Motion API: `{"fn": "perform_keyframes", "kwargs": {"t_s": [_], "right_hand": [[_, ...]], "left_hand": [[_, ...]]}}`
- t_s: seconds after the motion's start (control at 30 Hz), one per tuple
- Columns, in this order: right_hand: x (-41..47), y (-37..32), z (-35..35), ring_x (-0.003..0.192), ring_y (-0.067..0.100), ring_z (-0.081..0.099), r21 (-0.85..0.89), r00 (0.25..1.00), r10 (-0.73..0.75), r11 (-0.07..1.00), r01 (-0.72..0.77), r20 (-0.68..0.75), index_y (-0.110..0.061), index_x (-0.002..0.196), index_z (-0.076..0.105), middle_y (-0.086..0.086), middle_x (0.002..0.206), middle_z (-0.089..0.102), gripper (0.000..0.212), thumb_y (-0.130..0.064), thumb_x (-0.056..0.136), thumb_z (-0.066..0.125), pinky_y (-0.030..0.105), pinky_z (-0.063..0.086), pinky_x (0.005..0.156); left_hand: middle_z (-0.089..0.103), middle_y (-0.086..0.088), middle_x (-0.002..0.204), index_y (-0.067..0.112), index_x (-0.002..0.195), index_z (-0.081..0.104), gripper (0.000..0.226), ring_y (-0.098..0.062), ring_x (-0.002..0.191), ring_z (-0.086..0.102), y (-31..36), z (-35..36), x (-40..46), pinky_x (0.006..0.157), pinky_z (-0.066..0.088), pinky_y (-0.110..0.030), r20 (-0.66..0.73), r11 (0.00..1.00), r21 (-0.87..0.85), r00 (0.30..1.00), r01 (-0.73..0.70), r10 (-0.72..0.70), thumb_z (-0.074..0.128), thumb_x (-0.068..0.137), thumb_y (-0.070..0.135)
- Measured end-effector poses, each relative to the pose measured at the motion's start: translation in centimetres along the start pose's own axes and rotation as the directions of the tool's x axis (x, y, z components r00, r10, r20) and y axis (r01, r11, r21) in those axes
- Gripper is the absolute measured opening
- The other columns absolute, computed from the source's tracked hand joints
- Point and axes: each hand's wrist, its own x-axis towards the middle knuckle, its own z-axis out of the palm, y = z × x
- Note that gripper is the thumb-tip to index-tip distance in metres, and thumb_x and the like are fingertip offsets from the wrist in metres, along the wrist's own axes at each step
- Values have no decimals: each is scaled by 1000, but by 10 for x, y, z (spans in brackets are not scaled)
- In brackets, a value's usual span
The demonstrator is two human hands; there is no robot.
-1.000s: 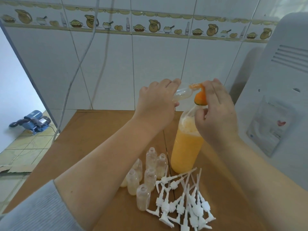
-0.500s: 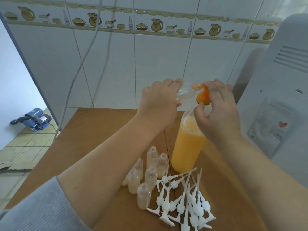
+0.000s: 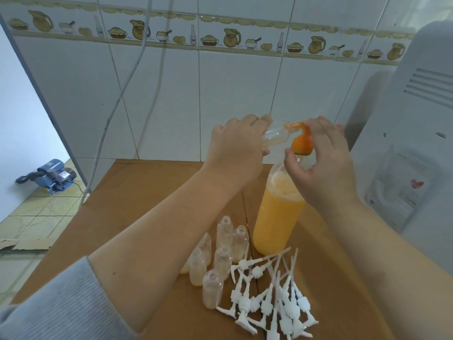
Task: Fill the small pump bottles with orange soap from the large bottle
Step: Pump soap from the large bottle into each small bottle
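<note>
Left hand [image 3: 236,146] curled round a small clear bottle [image 3: 275,136], held tilted almost level above the surface, mouth pointing right toward the orange pump head [image 3: 302,143]. A little pale liquid pooled along the low side of that bottle. Right hand [image 3: 323,163] with its grip narrow round the pump head, thumb below and fingers over the top, the orange spout [image 3: 293,124] meeting the small bottle's mouth. Large bottle [image 3: 278,217] upright on the brown surface [image 3: 152,192] beneath the right hand, filled most of the way with orange soap, foam on top. Just left of its base, a cluster of small clear bottles [image 3: 224,256] standing uncapped, several with some yellowish liquid at the bottom. In front of the large bottle, a loose heap of white pump tops [image 3: 272,298] lying with dip tubes pointing up and back. White tiled wall [image 3: 232,89] behind, with a border of painted jugs. White appliance [image 3: 416,143] at the right edge. Blue water pump [image 3: 50,176] on the tiled floor at far left.
</note>
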Motion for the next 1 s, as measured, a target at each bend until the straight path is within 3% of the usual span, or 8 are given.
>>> {"fn": "perform_keyframes", "kwargs": {"t_s": [0.23,0.33,0.4,0.53,0.63,0.9,1.0], "right_hand": [[-1,-2,3,127,19,36,22,999,46,999,-46,-12,-6,130,46,11,129,50,55,-6,76,57,37,18,117],[-8,-2,6,124,20,36,66,999,41,997,-42,15,-4,129,46,13,129,49,59,2,71,54,49,28,113],[-6,-1,2,124,17,34,60,998,30,998,-33,50,-5,130,45,12,131,49,57,0,74,55,51,30,111],[3,-2,-9,127,17,37,23,999,0,1000,-1,37,-8,128,49,8,130,52,43,-18,87,55,39,19,118],[6,-2,-8,126,19,41,30,1000,25,999,-25,7,-8,126,51,8,128,54,40,-26,90,54,41,22,117],[-6,-2,0,120,17,42,74,999,40,996,-40,6,-7,125,50,9,125,54,42,-26,88,56,46,28,113],[0,-3,-10,126,18,41,76,999,8,997,-10,32,-6,129,49,9,130,53,44,-21,88,50,33,15,118]], "left_hand": [[51,7,130,24,143,35,53,-19,114,48,4,1,2,93,35,-36,-26,1000,-19,1000,3,-3,55,94,30],[51,6,129,24,142,35,54,-19,113,49,0,4,-1,92,35,-36,21,999,-31,1000,19,-18,56,93,29],[51,6,129,24,143,35,54,-19,113,49,-1,3,-2,92,35,-36,39,999,-34,999,24,-23,55,93,29],[51,7,128,26,142,35,52,-19,113,49,1,-4,2,91,35,-35,-12,1000,-22,1000,12,-13,54,94,30],[52,7,128,26,141,36,52,-19,114,49,2,-3,4,91,36,-36,-20,1000,-26,1000,-1,0,55,93,31],[51,7,129,25,142,35,53,-19,114,49,3,2,-3,91,35,-36,27,999,-27,999,20,-19,55,93,30],[53,7,126,26,141,37,51,-19,111,50,2,-3,0,90,36,-36,-9,999,-49,1000,18,-19,56,93,28]]}}
